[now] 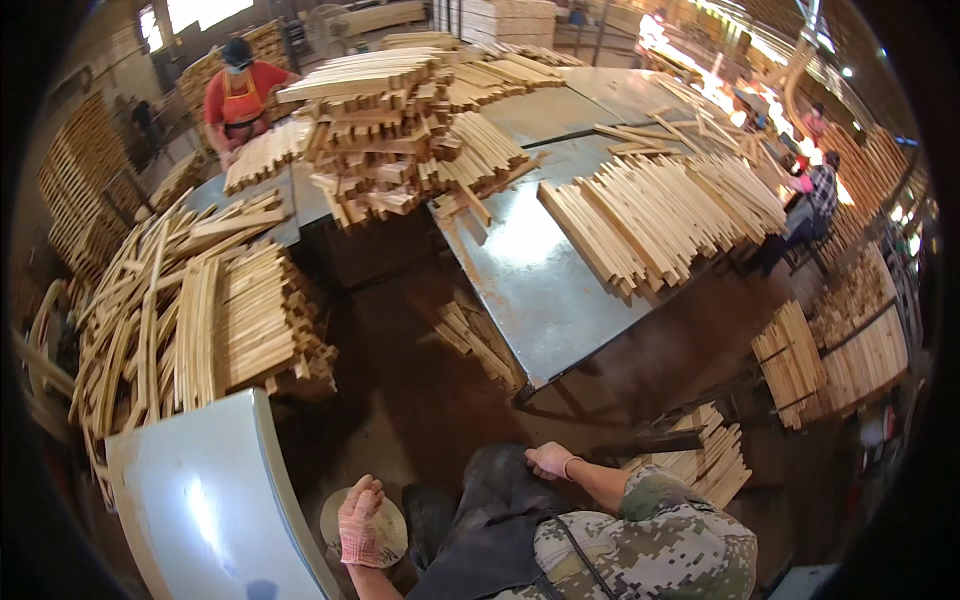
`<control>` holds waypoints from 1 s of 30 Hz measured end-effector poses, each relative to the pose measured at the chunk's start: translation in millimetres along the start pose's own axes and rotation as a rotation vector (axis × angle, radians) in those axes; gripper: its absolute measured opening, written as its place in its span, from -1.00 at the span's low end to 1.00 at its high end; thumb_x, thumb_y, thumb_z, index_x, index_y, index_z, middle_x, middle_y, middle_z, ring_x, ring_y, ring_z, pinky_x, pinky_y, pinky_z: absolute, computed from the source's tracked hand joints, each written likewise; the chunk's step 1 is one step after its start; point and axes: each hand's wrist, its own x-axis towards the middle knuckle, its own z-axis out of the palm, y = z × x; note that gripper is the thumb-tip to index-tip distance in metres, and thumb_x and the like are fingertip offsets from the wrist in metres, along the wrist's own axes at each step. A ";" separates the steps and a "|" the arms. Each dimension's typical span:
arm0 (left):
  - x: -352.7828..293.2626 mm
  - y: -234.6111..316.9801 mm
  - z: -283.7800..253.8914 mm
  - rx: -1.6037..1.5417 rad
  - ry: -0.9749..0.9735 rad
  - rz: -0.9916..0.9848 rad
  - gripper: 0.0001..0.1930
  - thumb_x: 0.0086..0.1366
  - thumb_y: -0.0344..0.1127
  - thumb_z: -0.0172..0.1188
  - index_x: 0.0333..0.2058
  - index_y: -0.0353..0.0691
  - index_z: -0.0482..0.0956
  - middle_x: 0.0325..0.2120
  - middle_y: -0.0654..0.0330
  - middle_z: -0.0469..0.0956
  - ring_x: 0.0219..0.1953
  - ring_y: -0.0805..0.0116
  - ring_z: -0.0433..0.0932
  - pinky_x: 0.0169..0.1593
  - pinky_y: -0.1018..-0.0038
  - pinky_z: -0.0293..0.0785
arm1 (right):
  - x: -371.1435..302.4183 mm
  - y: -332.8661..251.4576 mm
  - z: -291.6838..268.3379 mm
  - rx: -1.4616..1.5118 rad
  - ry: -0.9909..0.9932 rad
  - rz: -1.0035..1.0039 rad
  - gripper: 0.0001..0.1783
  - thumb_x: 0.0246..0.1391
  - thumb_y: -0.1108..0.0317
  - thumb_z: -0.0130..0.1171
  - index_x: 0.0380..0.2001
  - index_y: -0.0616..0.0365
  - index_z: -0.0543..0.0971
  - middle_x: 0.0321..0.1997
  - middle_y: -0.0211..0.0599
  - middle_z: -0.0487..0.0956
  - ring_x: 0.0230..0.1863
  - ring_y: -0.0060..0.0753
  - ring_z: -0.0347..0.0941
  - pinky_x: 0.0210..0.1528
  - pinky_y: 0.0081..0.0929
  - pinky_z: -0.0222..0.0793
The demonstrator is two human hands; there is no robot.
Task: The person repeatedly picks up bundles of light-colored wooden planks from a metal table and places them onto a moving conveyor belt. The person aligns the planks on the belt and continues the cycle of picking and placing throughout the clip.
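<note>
My left hand (361, 522), in a pinkish-white knit glove, is raised at the lower middle with its fingers curled together. Behind it shows a pale round disc (392, 535), like a stool seat; whether the hand touches it I cannot tell. My right hand (551, 461) is closed beside the knee of my dark trousers (492, 490), and what its fingers may hold is hidden. A camouflage sleeve (655, 505) covers my right upper arm. Closest to my left hand is a grey metal-topped table (200, 490).
Wooden strips (650, 215) lie in rows on a metal table (540, 310) ahead. A tall stack of strips (370, 140) and a loose heap (150, 290) stand left. A person in red (243, 95) works at far left; another in a checked shirt (818, 195) sits at right.
</note>
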 end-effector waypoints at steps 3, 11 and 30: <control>73.6 16.3 -11.2 0.003 -0.047 -0.049 -0.47 0.48 -0.13 0.34 0.27 -0.35 0.61 0.04 0.01 0.73 -0.01 0.26 0.72 0.19 0.35 0.62 | 20.0 -1.6 -9.5 0.132 0.071 0.051 -0.47 0.44 -0.08 0.14 -0.20 0.22 0.75 -0.40 -0.21 0.68 -0.47 -0.30 0.51 -0.39 -0.26 0.46; 276.1 96.0 36.6 0.041 -0.070 -0.012 -0.40 0.53 0.04 0.26 0.33 -0.28 0.56 0.05 0.12 0.72 -0.01 0.30 0.71 0.12 0.36 0.62 | 76.7 -119.2 -44.1 -0.044 0.211 -0.063 -0.40 0.42 -0.22 0.08 -0.26 0.08 0.80 -0.27 -0.08 0.78 -0.29 -0.06 0.68 -0.24 -0.03 0.54; 550.4 198.3 176.6 0.142 -0.036 -0.254 -0.46 0.47 -0.02 0.34 0.25 -0.28 0.60 -0.03 0.08 0.74 -0.11 0.28 0.71 0.05 0.32 0.65 | 270.9 -538.9 -283.1 -0.388 0.520 -0.439 -0.44 0.46 -0.04 -0.06 0.00 0.20 0.72 0.10 0.20 0.70 0.17 0.27 0.61 0.26 0.05 0.47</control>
